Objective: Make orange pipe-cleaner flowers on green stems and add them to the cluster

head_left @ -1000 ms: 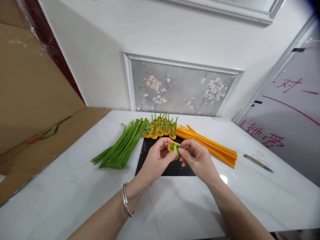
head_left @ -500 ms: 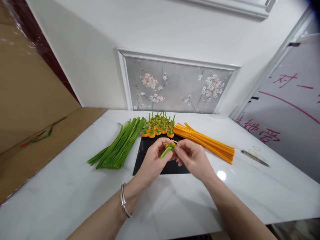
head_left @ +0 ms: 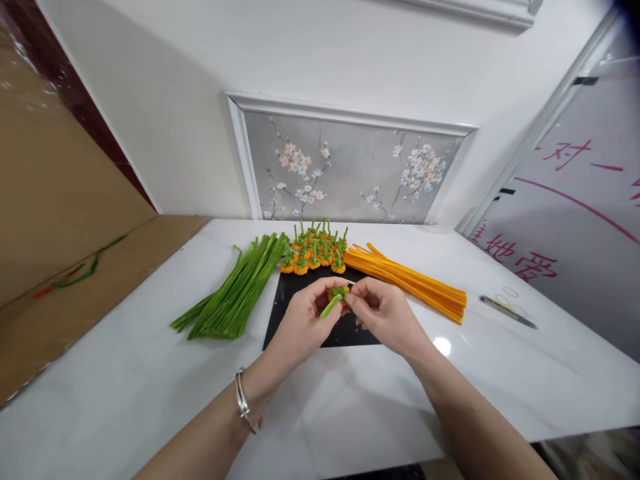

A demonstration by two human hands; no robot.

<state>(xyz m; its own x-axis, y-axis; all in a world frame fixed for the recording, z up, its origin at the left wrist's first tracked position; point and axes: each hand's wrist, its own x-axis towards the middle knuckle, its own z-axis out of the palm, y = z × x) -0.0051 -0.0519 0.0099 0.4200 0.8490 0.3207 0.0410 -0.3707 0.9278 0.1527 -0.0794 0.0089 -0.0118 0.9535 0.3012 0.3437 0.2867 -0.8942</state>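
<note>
Above a black mat point(head_left: 300, 330), my left hand point(head_left: 307, 317) grips a small orange and green pipe-cleaner piece point(head_left: 339, 293) whose green stem points toward me. My right hand point(head_left: 385, 310) pinches the right side of the same piece, its fingertips almost touching the left ones. A thin pale strand shows at the top between the hands. Behind them, several finished-looking orange pieces with green stems point(head_left: 314, 252) stand grouped at the mat's back edge. Green stems point(head_left: 235, 293) lie in a bundle to the left, orange stems point(head_left: 410, 280) in another to the right.
Tweezers or a similar slim metal tool point(head_left: 507, 311) lie at the right beside thin pale loops point(head_left: 511, 292). Brown cardboard point(head_left: 100, 273) borders the white table point(head_left: 125, 393) on the left. A wall with a framed floral panel point(head_left: 350, 167) rises behind, and a whiteboard point(head_left: 575, 213) stands at the right.
The whole view has shifted slightly. Both hands still hold the small piece together, with only slight finger movement around it.
</note>
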